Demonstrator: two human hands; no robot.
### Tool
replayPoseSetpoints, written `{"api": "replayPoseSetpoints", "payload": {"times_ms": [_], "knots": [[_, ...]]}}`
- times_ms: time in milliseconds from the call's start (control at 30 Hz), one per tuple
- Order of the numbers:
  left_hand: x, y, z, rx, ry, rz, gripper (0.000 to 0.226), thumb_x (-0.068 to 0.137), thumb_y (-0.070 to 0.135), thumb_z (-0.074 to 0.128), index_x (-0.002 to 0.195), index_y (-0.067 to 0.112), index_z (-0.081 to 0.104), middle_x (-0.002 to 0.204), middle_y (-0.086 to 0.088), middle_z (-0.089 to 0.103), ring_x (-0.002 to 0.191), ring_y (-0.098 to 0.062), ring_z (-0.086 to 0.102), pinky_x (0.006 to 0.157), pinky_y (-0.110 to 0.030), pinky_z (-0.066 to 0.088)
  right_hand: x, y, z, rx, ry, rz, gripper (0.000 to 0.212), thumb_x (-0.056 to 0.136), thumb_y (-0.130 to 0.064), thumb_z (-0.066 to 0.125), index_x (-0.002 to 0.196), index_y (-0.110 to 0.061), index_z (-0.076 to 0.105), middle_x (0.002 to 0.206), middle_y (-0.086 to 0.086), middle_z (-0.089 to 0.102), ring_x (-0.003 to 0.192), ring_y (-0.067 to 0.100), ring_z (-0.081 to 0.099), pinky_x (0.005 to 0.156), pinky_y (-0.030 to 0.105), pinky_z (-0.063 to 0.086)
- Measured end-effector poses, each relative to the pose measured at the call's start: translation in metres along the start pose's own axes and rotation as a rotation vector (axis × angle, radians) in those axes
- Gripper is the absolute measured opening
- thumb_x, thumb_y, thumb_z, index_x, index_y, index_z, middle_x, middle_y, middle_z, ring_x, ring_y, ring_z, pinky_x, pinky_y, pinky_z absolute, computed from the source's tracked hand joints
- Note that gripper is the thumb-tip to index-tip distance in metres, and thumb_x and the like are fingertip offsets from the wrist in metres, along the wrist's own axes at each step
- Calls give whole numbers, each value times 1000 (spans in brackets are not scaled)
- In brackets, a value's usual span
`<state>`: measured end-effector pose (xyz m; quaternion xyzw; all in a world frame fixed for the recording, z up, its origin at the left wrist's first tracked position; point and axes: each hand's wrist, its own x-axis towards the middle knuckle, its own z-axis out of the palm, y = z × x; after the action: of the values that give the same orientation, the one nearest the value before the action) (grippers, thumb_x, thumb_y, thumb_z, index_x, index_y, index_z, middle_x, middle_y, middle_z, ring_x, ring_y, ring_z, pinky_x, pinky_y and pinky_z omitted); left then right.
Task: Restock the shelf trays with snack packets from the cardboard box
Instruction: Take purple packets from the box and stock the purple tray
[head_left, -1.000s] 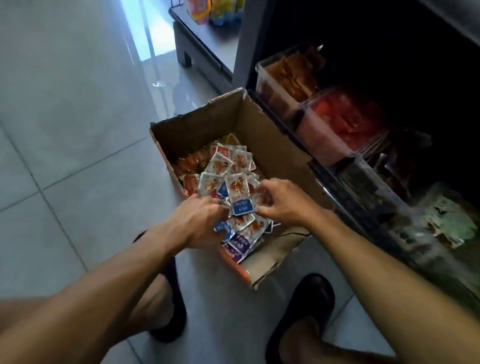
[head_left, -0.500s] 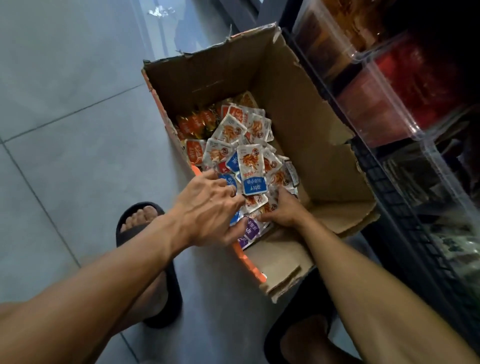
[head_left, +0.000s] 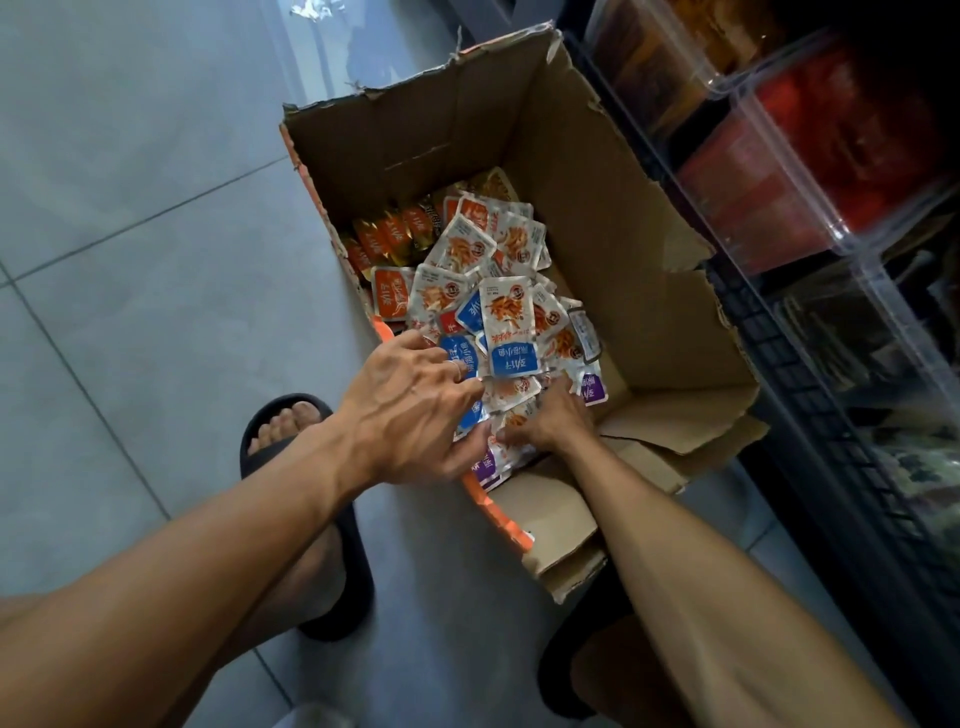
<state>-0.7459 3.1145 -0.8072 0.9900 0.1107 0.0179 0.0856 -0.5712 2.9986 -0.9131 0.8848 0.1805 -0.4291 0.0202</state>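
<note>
Both your hands are in the cardboard box (head_left: 597, 218) at its near edge: left hand (head_left: 415, 415) and right hand (head_left: 550, 423) curl around snack packets (head_left: 506, 332).

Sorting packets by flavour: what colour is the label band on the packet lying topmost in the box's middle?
Blue, on a silver packet, clearest in the head view.

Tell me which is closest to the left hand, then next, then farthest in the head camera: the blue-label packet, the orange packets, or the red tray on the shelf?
From the left hand:
1. Blue-label packet, just past the fingertips.
2. Orange packets, at the box's far left side.
3. Red tray, up on the shelf at right.
</note>
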Motion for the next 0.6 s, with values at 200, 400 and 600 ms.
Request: {"api": "replayPoseSetpoints", "payload": {"times_ms": [200,400,600], "knots": [[3,1,-2,-39,49,12,36,87,48,35,62,22,38,53,0,52,48,-19,39,63,-32,28,1,3,-9,53,-166,-24,67,67,-26,89,123,-8,56,129,9,62,118,28,59,101,43,49],[0,1,-3,-1,-41,2,47,88,53,29,73,22,60,65,2,63,58,-19,55,66,-33,19,-28,2,-56,-15,-216,-178,56,81,-18,77,133,-16,56,129,7,60,117,23,58,102,44,47],[-3,2,-9,-4,-103,-31,48,84,53,26,83,25,66,70,5,65,63,-16,59,66,-31,24,-74,15,-134,74,-174,-355,19,88,-6,68,105,-15,66,100,-1,72,94,13,69,86,35,57]]}}
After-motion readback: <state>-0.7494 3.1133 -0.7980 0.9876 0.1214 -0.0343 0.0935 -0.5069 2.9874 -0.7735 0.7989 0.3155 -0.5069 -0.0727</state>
